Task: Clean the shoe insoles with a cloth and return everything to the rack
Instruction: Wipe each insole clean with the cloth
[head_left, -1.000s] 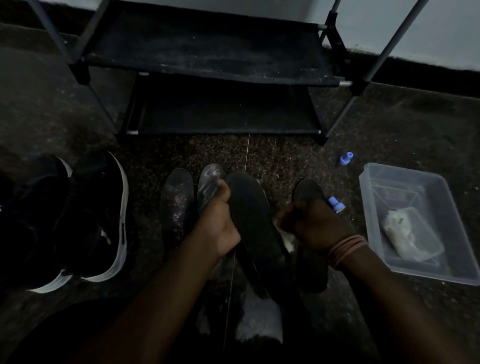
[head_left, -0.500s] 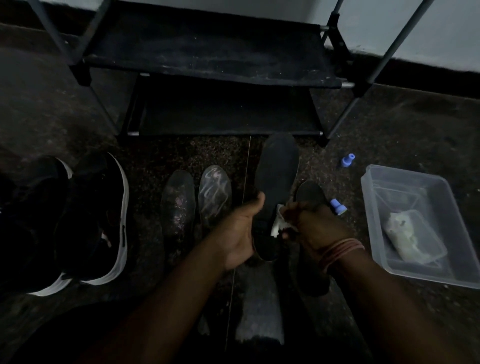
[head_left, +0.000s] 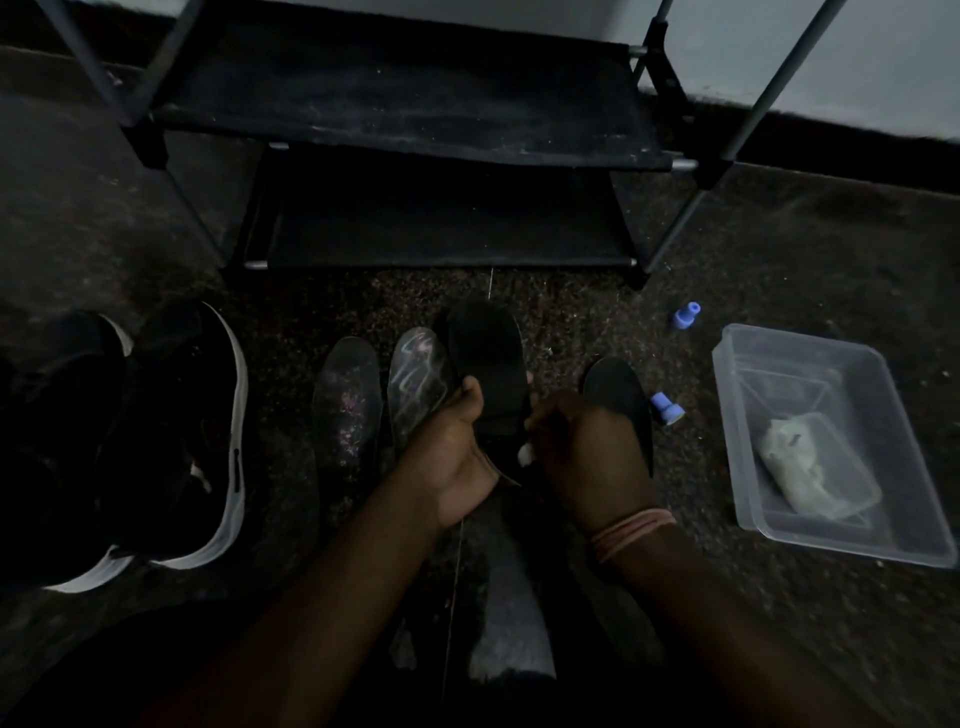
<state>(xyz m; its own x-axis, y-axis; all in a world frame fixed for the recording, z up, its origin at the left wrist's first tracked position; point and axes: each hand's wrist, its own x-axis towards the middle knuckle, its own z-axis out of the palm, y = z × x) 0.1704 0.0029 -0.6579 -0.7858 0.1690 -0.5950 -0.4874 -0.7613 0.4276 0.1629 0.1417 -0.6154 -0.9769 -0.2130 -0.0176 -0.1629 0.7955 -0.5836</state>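
Both hands (head_left: 457, 447) curled (gripping)

Very dim, underexposed, grainy throughout. Brightest at pale wall (head_left: 857, 62), top right. Deep black under rack (head_left: 415, 104) and at lower corners. Wide-angle bending of rack poles near edges. Soft detail overall.

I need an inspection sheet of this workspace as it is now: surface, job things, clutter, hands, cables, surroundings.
Surface: dark speckled floor, dimly lit.
Job's things: black insole held up; white cloth; three insoles lying on the floor; black shoes at left; rack, shelves bare.
Clutter: two blue caps; clear tub holding a pale wad.
Hands: left hand grips the held insole; right hand pinches the cloth.
Cables: nothing seen.
Surroundings: pale wall behind the rack.
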